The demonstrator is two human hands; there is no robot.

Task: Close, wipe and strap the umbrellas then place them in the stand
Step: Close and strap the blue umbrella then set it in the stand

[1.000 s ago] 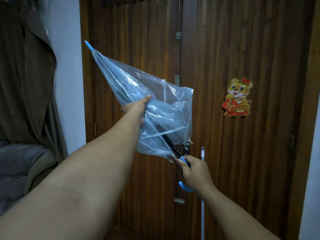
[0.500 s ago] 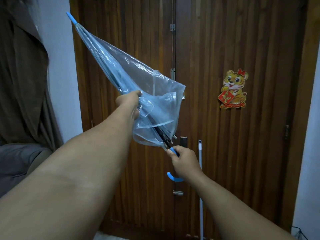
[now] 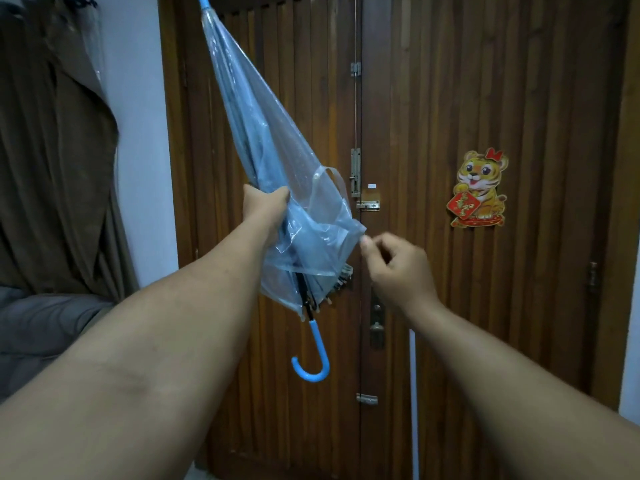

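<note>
Umbrella [image 3: 277, 188], closed and now swung steeper with its tip toward 12 o'clock, gripped mid-canopy by the left hand [image 3: 265, 209]; the right hand [image 3: 398, 268] has released the blue handle [image 3: 313, 355] at 6 o'clock to pinch the canopy edge, probably gathering folds for strapping.

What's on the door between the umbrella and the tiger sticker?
In the head view, the right hand, pinching the umbrella canopy's edge, plus bare door slats before the tiger sticker.
</note>
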